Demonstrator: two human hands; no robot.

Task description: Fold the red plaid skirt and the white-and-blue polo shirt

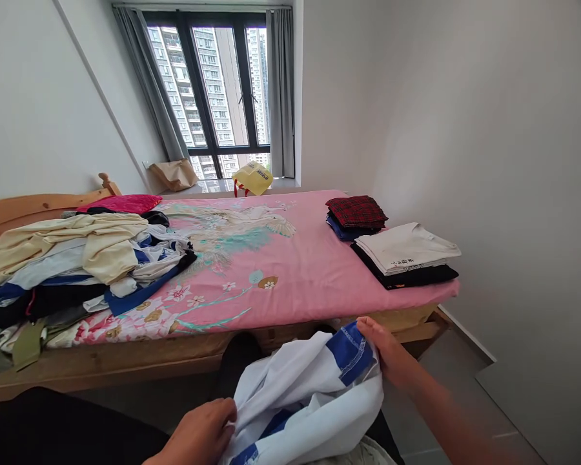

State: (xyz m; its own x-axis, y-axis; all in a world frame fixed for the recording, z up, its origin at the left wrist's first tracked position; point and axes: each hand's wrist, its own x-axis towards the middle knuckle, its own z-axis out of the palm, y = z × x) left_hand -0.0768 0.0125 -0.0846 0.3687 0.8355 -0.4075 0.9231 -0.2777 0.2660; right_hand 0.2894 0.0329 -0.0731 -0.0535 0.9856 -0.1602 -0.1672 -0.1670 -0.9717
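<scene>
A white garment with blue panels (295, 368) is bunched over my lap, in front of the bed's near edge. Its kind cannot be made out, and seams show on the blue part as if it were inside out. My left hand (203, 429) is closed on the cloth at its left side. At the upper right, by a blue panel, my right hand (380, 342) pinches the edge of the same garment. The cloth between the two hands hangs loose and folded.
The bed (290, 271) has a pink flowered sheet. A loose heap of clothes (77, 258) lies at left. Folded white shirts (407, 245) and a folded red plaid garment (357, 211) sit in stacks at right. A yellow bag (253, 179) and a brown paper bag (174, 174) are by the window.
</scene>
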